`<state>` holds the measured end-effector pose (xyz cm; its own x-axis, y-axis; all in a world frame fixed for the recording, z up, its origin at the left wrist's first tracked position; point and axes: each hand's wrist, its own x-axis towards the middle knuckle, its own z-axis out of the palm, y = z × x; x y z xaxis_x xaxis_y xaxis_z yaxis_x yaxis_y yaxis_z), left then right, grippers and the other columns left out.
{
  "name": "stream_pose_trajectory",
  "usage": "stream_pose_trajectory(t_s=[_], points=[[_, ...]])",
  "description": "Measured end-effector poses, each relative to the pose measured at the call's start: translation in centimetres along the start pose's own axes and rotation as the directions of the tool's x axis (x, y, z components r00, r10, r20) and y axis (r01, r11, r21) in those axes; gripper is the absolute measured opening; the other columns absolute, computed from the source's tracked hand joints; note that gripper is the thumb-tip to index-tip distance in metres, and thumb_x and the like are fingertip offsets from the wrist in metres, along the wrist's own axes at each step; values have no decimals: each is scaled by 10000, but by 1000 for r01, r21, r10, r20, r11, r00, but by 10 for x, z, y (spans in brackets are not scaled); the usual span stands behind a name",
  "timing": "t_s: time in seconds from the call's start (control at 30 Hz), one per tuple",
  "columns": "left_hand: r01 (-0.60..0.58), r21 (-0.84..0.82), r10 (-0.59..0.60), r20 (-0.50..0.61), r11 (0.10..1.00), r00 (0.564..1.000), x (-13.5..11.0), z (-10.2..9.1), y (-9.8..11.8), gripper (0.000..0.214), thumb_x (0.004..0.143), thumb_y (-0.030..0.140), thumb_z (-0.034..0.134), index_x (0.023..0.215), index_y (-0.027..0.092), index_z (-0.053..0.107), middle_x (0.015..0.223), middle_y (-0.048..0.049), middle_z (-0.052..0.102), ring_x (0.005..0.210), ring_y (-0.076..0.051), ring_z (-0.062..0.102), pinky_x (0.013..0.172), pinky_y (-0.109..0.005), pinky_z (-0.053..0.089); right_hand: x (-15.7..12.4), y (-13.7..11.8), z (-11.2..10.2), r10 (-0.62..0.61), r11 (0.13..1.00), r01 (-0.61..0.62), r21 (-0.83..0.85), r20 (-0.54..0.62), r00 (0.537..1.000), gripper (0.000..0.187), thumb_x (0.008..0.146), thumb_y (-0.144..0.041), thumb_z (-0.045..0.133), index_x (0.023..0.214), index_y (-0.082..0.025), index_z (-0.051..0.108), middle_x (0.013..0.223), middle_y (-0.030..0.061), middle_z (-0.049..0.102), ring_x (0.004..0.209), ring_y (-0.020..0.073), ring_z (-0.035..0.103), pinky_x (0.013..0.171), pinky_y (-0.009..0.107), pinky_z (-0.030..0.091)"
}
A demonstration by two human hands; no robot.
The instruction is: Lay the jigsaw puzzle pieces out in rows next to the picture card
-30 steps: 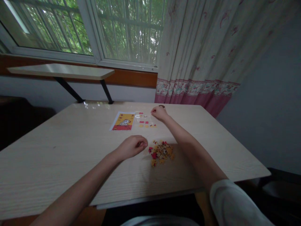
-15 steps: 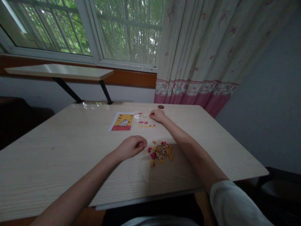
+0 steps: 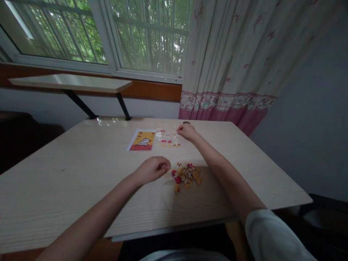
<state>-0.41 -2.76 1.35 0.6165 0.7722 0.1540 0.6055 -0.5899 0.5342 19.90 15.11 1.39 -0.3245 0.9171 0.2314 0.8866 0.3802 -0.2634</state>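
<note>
My left hand [image 3: 154, 169] rests on the table with its fingers curled closed, just left of a loose pile of jigsaw puzzle pieces [image 3: 187, 174] in yellow, red and white. Whether anything is inside those fingers is hidden. Farther off, my right hand [image 3: 187, 131] has thumb and fingertips pinched together, and I cannot make out anything between them. Just left of its fingertips lies a small yellow puzzle piece [image 3: 173, 134], at the end of a short row. Several more pieces, among them red puzzle pieces [image 3: 166, 141], lie in rows nearer me.
A printed picture sheet [image 3: 143, 140] of a white cartoon animal on yellow and red lies left of the rows. Behind my right hand is a dark round object [image 3: 186, 122], partly covered. A raised shelf [image 3: 73, 82] stands at the back left. The curtain [image 3: 225, 98] hangs behind the table [image 3: 81, 174].
My right hand has moved slightly right and away from the rows. A yellow piece now shows at the row's end, where its fingertips were. My left hand stays put.
</note>
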Motion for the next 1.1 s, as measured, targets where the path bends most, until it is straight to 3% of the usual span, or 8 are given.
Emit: stream_pose_trajectory(t_s=[0.27, 0.63, 1.1], points=[[-10, 15, 10, 3, 1000, 1000, -2, -2, -1, 157, 801, 212, 482, 775, 152, 625, 687, -17, 588, 606, -121, 504, 574, -218, 366, -16, 32, -13, 51, 998, -51, -34, -12, 999, 167, 748, -354, 598, 840, -264, 705, 913, 14, 692, 894, 175, 600, 792, 269, 404], [-13, -10, 13, -15, 1000, 1000, -2, -2, 1, 154, 797, 213, 483, 770, 156, 624, 676, -11, 583, 600, -116, 499, 570, -213, 371, -18, 7, -5, -12, 999, 12, -29, 21, 1000, 166, 771, -326, 585, 853, -250, 709, 887, 16, 705, 886, 162, 611, 789, 252, 411], [-6, 0, 6, -5, 1000, 1000, -2, -2, 0, 157, 801, 222, 486, 768, 158, 626, 676, -12, 582, 588, -116, 496, 565, -216, 372, -16, -2, 0, -44, 999, 44, -14, 18, 999, 164, 775, -333, 582, 850, -263, 710, 902, 3, 704, 898, 163, 613, 783, 250, 414]])
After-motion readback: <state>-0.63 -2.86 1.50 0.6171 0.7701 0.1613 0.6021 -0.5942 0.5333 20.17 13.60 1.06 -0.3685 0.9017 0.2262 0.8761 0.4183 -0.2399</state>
